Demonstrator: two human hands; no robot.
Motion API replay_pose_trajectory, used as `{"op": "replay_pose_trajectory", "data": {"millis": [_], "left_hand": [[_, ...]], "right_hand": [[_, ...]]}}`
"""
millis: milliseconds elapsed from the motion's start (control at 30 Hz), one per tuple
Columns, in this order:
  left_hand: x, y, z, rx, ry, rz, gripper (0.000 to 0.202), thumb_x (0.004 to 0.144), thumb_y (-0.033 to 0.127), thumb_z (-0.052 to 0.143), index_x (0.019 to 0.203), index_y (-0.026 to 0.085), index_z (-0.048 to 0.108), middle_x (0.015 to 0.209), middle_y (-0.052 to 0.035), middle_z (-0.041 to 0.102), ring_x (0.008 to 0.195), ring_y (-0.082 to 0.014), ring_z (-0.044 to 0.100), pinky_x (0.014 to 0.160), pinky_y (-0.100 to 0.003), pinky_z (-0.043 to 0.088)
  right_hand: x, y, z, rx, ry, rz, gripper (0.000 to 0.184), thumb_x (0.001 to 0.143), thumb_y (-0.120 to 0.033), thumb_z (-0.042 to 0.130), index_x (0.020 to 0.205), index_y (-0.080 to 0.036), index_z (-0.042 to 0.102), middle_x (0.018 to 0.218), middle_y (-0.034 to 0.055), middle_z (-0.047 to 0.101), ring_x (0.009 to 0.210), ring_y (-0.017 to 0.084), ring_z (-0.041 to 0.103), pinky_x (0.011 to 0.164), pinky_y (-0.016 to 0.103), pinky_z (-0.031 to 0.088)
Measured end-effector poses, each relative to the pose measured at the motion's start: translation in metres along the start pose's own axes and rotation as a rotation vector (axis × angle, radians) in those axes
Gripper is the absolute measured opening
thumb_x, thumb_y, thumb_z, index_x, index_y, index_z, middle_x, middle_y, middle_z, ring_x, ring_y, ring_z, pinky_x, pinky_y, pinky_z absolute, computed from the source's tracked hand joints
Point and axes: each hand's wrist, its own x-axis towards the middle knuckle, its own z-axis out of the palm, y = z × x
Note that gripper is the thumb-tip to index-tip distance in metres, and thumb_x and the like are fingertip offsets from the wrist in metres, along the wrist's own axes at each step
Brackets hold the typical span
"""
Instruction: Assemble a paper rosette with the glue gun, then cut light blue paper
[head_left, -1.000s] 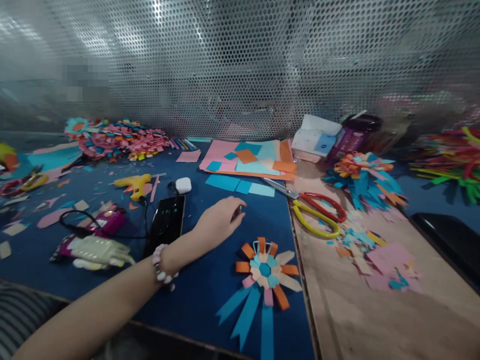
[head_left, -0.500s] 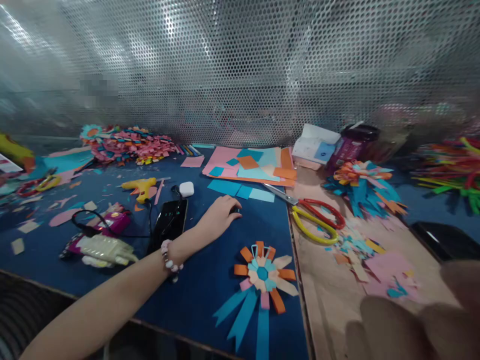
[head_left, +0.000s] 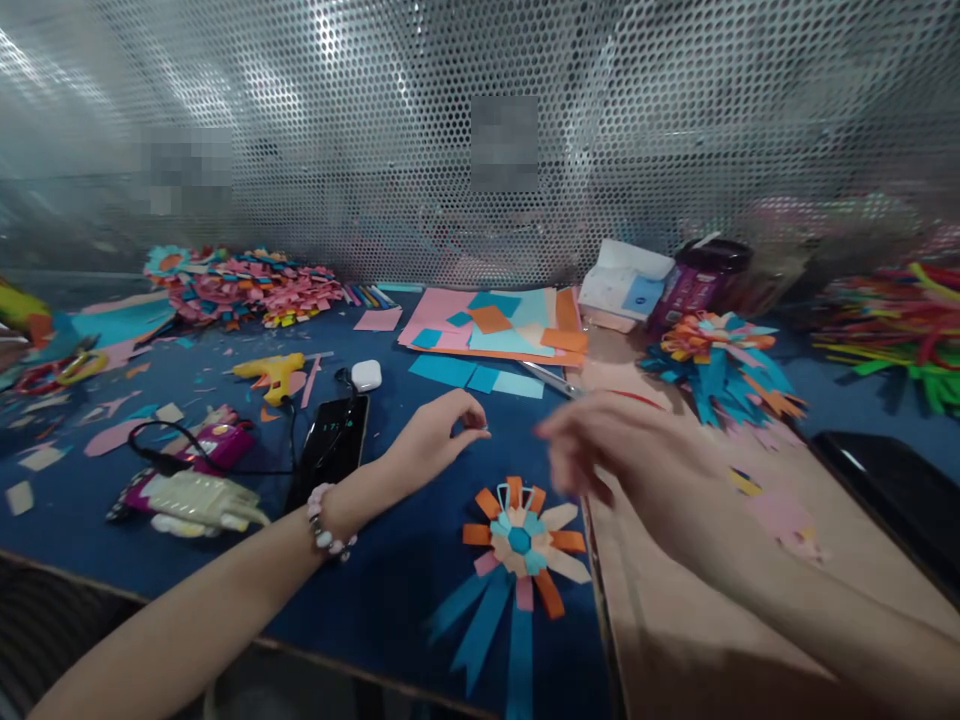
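Observation:
My left hand (head_left: pixel 439 432) hovers low over the blue table mat, thumb and fingertips brought together. Whatever lies between those tips is too small to make out. Blurred by motion, my right hand (head_left: pixel 626 455) hangs over the scissors (head_left: pixel 551 378), covering most of their handles. I cannot make out whether its fingers hold anything. Below and between both hands lies a paper rosette (head_left: pixel 519 540) with orange, peach and pink loops, a blue centre and blue ribbon tails. Two paper clip-like wire loops show at its top.
A yellow glue gun (head_left: pixel 274 375), a phone (head_left: pixel 330 440), a white earbud case (head_left: pixel 366 375) and a power bank (head_left: pixel 221 445) lie left. Coloured paper sheets (head_left: pixel 510 320) are behind. Another rosette (head_left: pixel 724 360) and a dark phone (head_left: pixel 892 490) lie right.
My right hand has swung in from the lower right corner to above the scissors. My left hand stays nearly in place, its fingers slightly shifted. The rosette has not moved on the table.

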Motion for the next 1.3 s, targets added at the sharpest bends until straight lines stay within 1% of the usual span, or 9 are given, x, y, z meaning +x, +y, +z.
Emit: {"op": "replay_pose_trajectory", "data": {"millis": [100, 200, 400, 533, 633, 900, 1000, 1100, 1300], "left_hand": [[-0.004, 0.007, -0.001, -0.057, -0.010, 0.116, 0.005, 0.087, 0.016, 0.060, 0.083, 0.017, 0.056, 0.083, -0.0020, 0.057, 0.077, -0.0137, 0.055, 0.069, -0.025, 0.046], [-0.007, 0.007, 0.001, -0.114, -0.033, 0.231, 0.007, 0.090, 0.014, 0.055, 0.084, 0.018, 0.057, 0.087, -0.0033, 0.058, 0.083, -0.0136, 0.057, 0.075, -0.026, 0.048], [-0.008, 0.006, 0.003, -0.165, -0.056, 0.288, 0.006, 0.091, 0.016, 0.054, 0.087, 0.019, 0.057, 0.089, -0.0049, 0.060, 0.085, -0.0145, 0.058, 0.077, -0.027, 0.050], [-0.006, 0.010, -0.001, -0.234, -0.042, 0.053, 0.030, 0.079, 0.031, 0.071, 0.102, 0.018, 0.055, 0.101, -0.0074, 0.059, 0.086, -0.0169, 0.059, 0.070, -0.027, 0.051], [-0.005, 0.014, -0.003, -0.304, -0.114, -0.179, 0.025, 0.082, 0.038, 0.066, 0.096, 0.018, 0.060, 0.091, -0.0047, 0.065, 0.081, -0.0164, 0.062, 0.069, -0.027, 0.050], [-0.004, 0.018, -0.004, -0.261, -0.180, -0.234, 0.020, 0.090, 0.035, 0.055, 0.089, 0.017, 0.064, 0.078, -0.0010, 0.069, 0.074, -0.0139, 0.065, 0.068, -0.023, 0.050], [0.005, 0.013, -0.023, -0.143, -0.113, -0.278, 0.021, 0.089, 0.035, 0.055, 0.089, 0.017, 0.066, 0.084, -0.0024, 0.070, 0.078, -0.0146, 0.064, 0.070, -0.024, 0.049], [0.019, -0.004, -0.064, 0.048, -0.004, -0.361, 0.025, 0.086, 0.036, 0.058, 0.091, 0.014, 0.068, 0.087, -0.0034, 0.070, 0.080, -0.0164, 0.061, 0.075, -0.027, 0.045], [0.030, -0.078, -0.158, 0.335, -0.009, -0.615, 0.026, 0.078, 0.031, 0.069, 0.081, 0.005, 0.069, 0.060, 0.0024, 0.062, 0.062, -0.0099, 0.052, 0.070, -0.024, 0.041]], "right_hand": [[0.027, 0.035, 0.005, -0.230, -0.029, 0.055, 0.022, 0.087, -0.035, 0.055, 0.097, -0.020, 0.067, 0.099, 0.0063, 0.064, 0.082, 0.018, 0.058, 0.074, 0.033, 0.045], [0.041, 0.060, 0.010, -0.180, -0.162, 0.111, 0.024, 0.087, -0.038, 0.053, 0.087, -0.020, 0.069, 0.091, 0.0051, 0.067, 0.084, 0.019, 0.060, 0.077, 0.034, 0.044], [0.036, 0.060, 0.015, 0.019, -0.269, 0.213, 0.021, 0.083, -0.037, 0.056, 0.081, -0.019, 0.066, 0.078, 0.0006, 0.066, 0.072, 0.014, 0.059, 0.064, 0.026, 0.045], [0.034, 0.060, 0.016, 0.057, -0.158, 0.231, 0.024, 0.083, -0.041, 0.057, 0.081, -0.018, 0.064, 0.076, -0.0005, 0.062, 0.068, 0.012, 0.054, 0.062, 0.024, 0.041], [0.033, 0.063, 0.017, 0.048, -0.067, 0.224, 0.026, 0.083, -0.044, 0.057, 0.078, -0.018, 0.062, 0.073, -0.0012, 0.060, 0.065, 0.011, 0.051, 0.060, 0.025, 0.039], [0.033, 0.059, 0.018, 0.041, -0.045, 0.199, 0.029, 0.082, -0.045, 0.058, 0.087, -0.018, 0.068, 0.080, 0.0011, 0.065, 0.070, 0.013, 0.053, 0.064, 0.026, 0.041], [0.037, 0.068, 0.015, 0.044, 0.025, 0.207, 0.040, 0.086, -0.051, 0.050, 0.100, -0.018, 0.067, 0.087, 0.0030, 0.065, 0.069, 0.013, 0.053, 0.061, 0.026, 0.041], [0.041, 0.082, 0.014, 0.045, 0.074, 0.210, 0.043, 0.086, -0.052, 0.047, 0.099, -0.016, 0.067, 0.085, 0.0043, 0.064, 0.065, 0.012, 0.051, 0.056, 0.025, 0.040], [0.043, 0.091, 0.015, 0.009, 0.115, 0.211, 0.039, 0.086, -0.048, 0.047, 0.095, -0.016, 0.068, 0.082, 0.0037, 0.063, 0.057, 0.011, 0.047, 0.051, 0.025, 0.038]]}}
